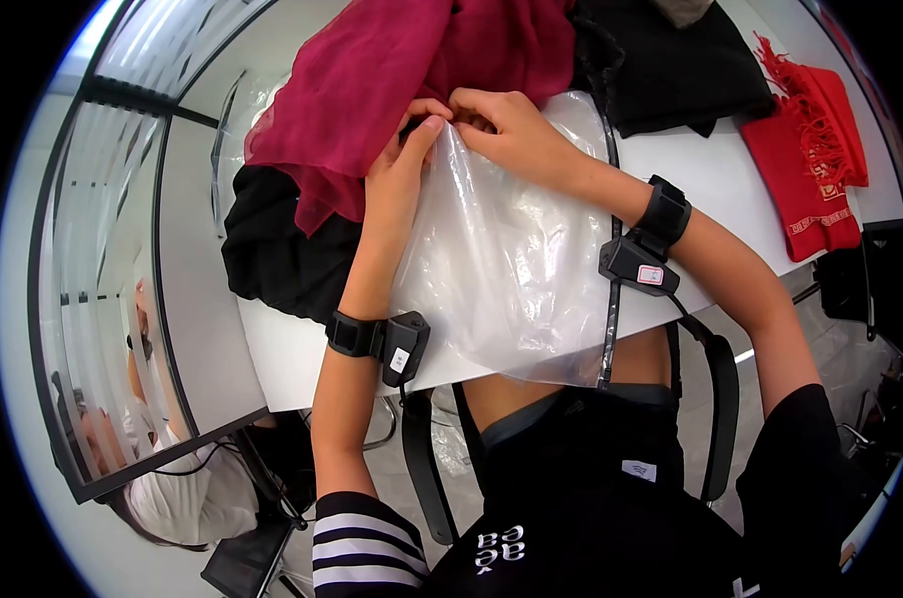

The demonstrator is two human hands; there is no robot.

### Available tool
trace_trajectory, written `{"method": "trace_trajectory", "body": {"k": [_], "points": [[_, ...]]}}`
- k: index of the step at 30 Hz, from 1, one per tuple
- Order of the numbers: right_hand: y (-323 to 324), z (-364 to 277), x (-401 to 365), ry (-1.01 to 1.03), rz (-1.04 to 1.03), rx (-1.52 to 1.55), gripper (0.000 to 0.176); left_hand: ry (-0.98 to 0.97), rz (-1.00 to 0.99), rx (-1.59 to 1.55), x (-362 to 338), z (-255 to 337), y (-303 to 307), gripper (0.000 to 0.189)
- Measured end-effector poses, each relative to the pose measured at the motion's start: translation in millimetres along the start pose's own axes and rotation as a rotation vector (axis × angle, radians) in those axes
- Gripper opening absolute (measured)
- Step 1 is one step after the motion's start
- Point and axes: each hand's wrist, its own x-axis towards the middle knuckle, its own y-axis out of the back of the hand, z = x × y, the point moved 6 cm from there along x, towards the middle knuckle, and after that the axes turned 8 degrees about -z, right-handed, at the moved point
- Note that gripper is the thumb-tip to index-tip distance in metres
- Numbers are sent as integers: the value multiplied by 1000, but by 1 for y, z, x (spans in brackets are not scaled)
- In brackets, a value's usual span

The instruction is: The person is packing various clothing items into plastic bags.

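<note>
A clear plastic bag (531, 259) with a black strip along its right side lies over the white table, its near end overhanging the front edge. My left hand (412, 145) pinches the bag's top left part between thumb and fingers. Right beside it, my right hand (491, 120) has its fingers curled closed on the same part of the bag. Sheer magenta fabric (372, 90) spreads behind and left of both hands. Black fabric (287, 244) is bunched to the left of my left forearm.
Folded black cloth (681, 70) lies at the back right, and a red fringed scarf (805, 159) at the far right. A partition with clear panels (103, 269) stands left of the white table (282, 364). Beyond it sits a person in white (197, 493).
</note>
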Motion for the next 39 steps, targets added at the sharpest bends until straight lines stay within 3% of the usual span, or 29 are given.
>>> {"method": "trace_trajectory", "body": {"k": [5, 14, 26, 28, 30, 36, 39], "points": [[0, 1, 0, -1, -7, 10, 13, 61, -34, -34, -1, -2, -2, 13], [0, 1, 0, 10, -1, 6, 13, 24, 20, -39, 0, -2, -1, 13], [1, 6, 0, -31, 12, 93, 14, 8, -61, 1, 0, 3, -4, 10], [-1, 6, 0, -33, 15, 89, 14, 52, -2, -29, -2, 2, -4, 11], [1, 7, 1, -15, 66, 147, 19, 29, 30, -55, -2, 6, -4, 10], [5, 5, 2, -61, 80, 202, 14, -3, -14, -43, -2, 4, 0, 9], [10, 2, 3, 12, 205, 260, 11, -12, -29, -13, -2, 7, 0, 9]]}}
